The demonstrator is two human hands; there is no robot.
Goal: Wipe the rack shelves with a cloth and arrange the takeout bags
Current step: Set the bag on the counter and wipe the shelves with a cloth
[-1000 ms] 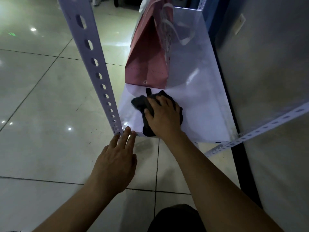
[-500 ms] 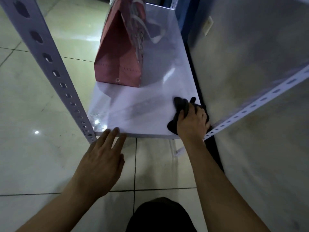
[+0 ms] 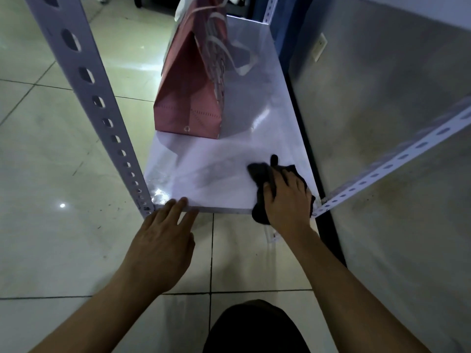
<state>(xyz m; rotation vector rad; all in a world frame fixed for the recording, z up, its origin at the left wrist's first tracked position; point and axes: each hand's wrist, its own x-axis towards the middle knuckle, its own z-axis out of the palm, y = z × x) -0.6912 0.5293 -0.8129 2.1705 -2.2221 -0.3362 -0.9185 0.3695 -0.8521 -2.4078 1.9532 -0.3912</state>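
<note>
Hiding cloth (image 3: 262,174) middle: right hand (image 3: 288,197).

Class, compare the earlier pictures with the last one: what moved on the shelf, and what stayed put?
The right hand slid the dark cloth from the middle of the shelf to its front right corner, keeping its hold. The left hand stayed with its fingertips at the front edge, and the pink bag stayed standing further back.
</note>
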